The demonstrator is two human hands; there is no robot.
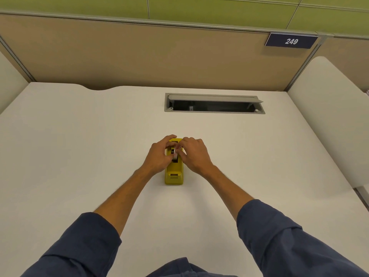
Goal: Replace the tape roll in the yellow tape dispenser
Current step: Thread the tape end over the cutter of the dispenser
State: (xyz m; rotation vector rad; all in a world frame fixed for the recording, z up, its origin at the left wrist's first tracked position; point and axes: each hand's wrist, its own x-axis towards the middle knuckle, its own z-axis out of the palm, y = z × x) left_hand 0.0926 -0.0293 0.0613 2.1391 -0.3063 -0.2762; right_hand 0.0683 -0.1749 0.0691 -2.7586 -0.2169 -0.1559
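Observation:
A yellow tape dispenser (174, 172) stands on the white desk (79, 146), its cutter end toward me. A clear tape roll (175, 153) on a dark core sits in the dispenser's slot. My left hand (159, 156) grips the roll and dispenser from the left, fingers curled over the top. My right hand (194, 155) pinches the roll from the right. Both hands cover the far half of the dispenser, so how deep the roll sits is hidden.
An open grey cable hatch (214, 103) is set into the desk behind the dispenser. A tan partition (139, 56) with a "249" sign (291, 41) closes the back. White side panels (329, 116) flank the desk.

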